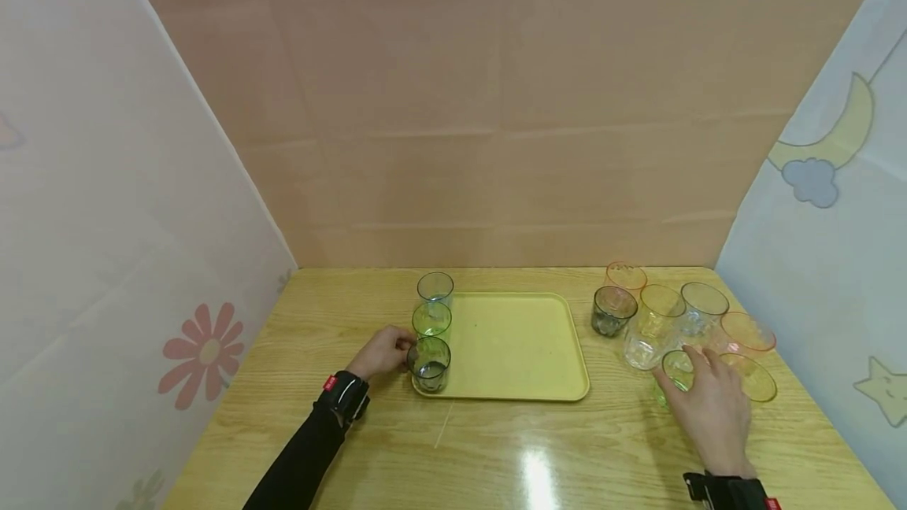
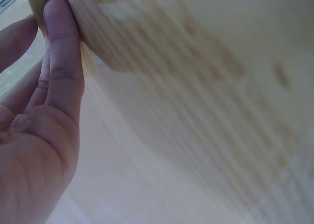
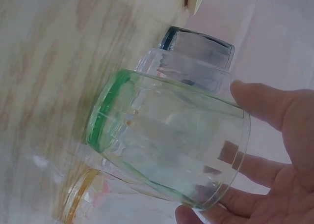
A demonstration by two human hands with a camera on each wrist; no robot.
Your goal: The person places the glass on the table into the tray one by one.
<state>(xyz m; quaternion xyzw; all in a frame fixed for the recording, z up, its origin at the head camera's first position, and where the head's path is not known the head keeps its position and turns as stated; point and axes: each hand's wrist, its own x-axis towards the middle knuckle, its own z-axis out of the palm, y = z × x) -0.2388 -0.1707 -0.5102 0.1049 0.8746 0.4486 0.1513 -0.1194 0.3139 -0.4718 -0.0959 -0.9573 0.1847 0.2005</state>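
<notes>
My right hand (image 1: pixel 708 408) grips a green drinking glass (image 3: pixel 167 135) near its rim, thumb on one side and fingers on the other. The glass stands upright among the right-hand cluster, its thick green base close to the table in the right wrist view. At the far left, my left hand (image 1: pixel 383 352) pinches the left rim of a yellow tray (image 1: pixel 520 345), next to a dark grey glass (image 1: pixel 429 364). Behind that glass, a second green glass (image 1: pixel 432 319) and a blue glass (image 1: pixel 435 287) line up along the tray's left side.
Around the right hand stand a dark glass (image 1: pixel 613 312), a tall yellow glass (image 1: pixel 655 325), a grey-rimmed glass (image 1: pixel 703 309), two orange-pink glasses (image 1: pixel 627 275) and another yellow glass (image 1: pixel 754 378). A brown paper wall (image 1: pixel 496 124) closes off the table's back; patterned sheets flank both sides.
</notes>
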